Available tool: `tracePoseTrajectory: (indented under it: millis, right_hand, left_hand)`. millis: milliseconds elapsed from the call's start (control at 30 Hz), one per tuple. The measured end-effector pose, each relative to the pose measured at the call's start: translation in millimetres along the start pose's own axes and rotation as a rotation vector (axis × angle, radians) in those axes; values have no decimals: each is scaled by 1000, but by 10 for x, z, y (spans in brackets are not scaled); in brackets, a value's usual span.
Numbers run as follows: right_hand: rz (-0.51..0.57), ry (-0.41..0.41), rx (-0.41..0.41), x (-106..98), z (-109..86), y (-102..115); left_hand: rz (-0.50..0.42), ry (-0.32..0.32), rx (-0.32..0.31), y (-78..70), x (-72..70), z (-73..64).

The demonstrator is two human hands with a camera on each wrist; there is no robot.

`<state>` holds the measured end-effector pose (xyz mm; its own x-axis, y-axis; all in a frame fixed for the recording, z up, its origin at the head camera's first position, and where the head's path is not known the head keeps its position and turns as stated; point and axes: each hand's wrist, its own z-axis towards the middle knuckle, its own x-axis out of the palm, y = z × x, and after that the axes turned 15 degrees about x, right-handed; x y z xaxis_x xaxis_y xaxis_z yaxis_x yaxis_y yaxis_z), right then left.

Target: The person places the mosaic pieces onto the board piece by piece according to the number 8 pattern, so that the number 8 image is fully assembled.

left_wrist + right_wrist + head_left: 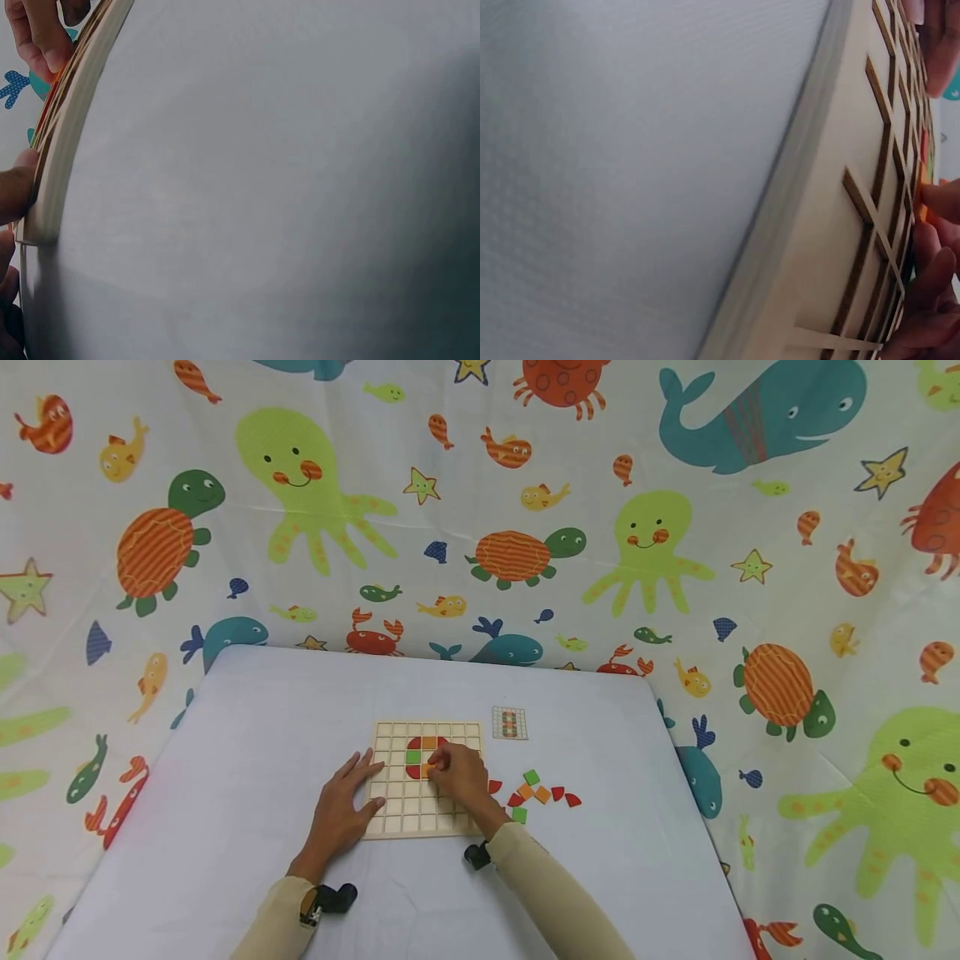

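Note:
A wooden grid board point(408, 816) lies on the white table. My left hand point(339, 810) rests at its left edge with fingers spread, fingertips and thumb on the rim. Over the middle of the board my right hand point(461, 777) pinches an orange square tile point(922, 196) with its fingertips, right at the grid. Set in the squares beside it are a green square tile point(413, 757), an upper orange tile point(429, 742) and red rounded tiles, such as the lower left one point(412, 772). The right hand hides part of this pattern.
Right of the board lie several loose tiles: green squares point(532, 777), orange squares point(542, 794) and red rounded pieces point(573, 800). A small pattern card point(510, 723) sits beyond the board's right corner. A curtain printed with sea animals point(517, 560) hangs behind the table.

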<state>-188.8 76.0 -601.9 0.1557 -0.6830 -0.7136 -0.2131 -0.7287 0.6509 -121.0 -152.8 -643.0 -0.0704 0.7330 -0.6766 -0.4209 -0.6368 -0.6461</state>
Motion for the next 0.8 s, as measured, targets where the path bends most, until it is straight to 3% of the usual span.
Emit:
tracePoseTrajectory:
  millis: [300, 467, 633, 800]
  right_hand:
    - [114, 64, -52, -176, -13, -134]
    - [149, 33, -71, -368, -9, -299]
    - [145, -4, -27, -553, -3, -505]
    - [156, -8, 73, -697, -63, -695]
  left_hand:
    - [8, -9, 7, 10, 14, 4]
    - [9, -6, -6, -1, 14, 1]
    - [16, -6, -6, -2, 18, -3]
    - [21, -30, 12, -19, 22, -13]
